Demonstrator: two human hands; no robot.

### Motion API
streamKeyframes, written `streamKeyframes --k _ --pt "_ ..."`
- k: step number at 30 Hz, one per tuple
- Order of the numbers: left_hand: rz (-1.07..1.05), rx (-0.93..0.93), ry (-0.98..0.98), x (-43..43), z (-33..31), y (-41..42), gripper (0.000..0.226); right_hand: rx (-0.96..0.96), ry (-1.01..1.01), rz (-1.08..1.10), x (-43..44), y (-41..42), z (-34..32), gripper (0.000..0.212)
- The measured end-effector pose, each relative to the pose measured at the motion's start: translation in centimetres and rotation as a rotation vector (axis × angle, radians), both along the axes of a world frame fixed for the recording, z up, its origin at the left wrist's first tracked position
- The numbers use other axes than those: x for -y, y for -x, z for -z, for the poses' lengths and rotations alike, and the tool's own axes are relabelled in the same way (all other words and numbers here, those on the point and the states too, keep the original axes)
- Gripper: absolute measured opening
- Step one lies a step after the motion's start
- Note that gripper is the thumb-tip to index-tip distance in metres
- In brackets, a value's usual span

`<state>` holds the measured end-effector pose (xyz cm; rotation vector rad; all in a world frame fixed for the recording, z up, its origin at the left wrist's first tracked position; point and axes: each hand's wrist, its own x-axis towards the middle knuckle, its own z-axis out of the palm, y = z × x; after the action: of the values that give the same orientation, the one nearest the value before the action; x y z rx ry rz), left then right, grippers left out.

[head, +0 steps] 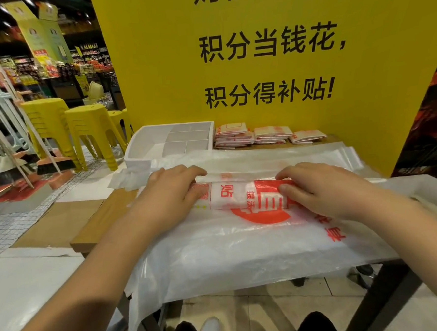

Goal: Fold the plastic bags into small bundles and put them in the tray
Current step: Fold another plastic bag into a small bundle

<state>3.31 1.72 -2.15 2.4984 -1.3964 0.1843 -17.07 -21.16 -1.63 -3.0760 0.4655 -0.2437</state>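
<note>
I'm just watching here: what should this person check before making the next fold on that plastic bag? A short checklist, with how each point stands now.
1. Grip: the left hand and right hand hold the plastic bag by its folded strip, one at each end: ok.
2. Fold line looks straight: ok.
3. Bundle size: a long strip, not yet small: not ok.
4. The white tray, behind at the left, has room: ok.
5. The folded bundles lie beside the tray, not in it: not ok.
6. Only one bag caught from the pile of bags underneath: cannot tell.
</note>
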Motion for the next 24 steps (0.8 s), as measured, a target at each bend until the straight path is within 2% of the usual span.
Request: streamKeyframes --k 2,4,8,11,14,17,19,21,24 --pt "0.025 0.104 0.053 0.0 0.6 0.9 0.039 -0.002 0.03 -0.005 0.2 -0.2 0.4 0.04" --pt "0.107 0.098 0.065 -0.2 1.0 2.4 0.042 0.02 0.07 -0.013 0.2 -0.4 0.8 0.038" --pt "0.183 -0.006 -0.209 -0.2 1.9 4.6 0.055 -0.027 0.055 -0.001 0.2 -0.9 0.9 0.037" --pt "0.164 -0.051 -0.254 0.0 2.6 4.5 0.056 -0.045 0.068 0.018 0.0 -1.1 1.0 0.039" --pt "0.156 -0.09 -0.269 -0.1 2.9 4.2 0.056 0.044 0.129 0.03 -0.1 -1.3 1.5 0.04" --pt "0.156 -0.114 -0.284 0.0 2.9 4.3 0.056 0.162 0.168 -0.109 -1.9 -1.7 2.0 0.041" --pt "0.155 -0.127 -0.288 0.1 2.8 4.3 0.055 0.168 0.072 -0.156 -4.1 -1.7 2.3 0.044" --pt "0.153 -0.14 -0.29 0.0 2.7 4.4 0.055 0.066 -0.084 -0.117 -5.9 -1.5 2.9 0.057" --pt "0.147 -0.149 -0.29 0.1 2.8 4.3 0.059 -0.091 -0.148 -0.067 -6.5 -1.4 3.4 0.065"
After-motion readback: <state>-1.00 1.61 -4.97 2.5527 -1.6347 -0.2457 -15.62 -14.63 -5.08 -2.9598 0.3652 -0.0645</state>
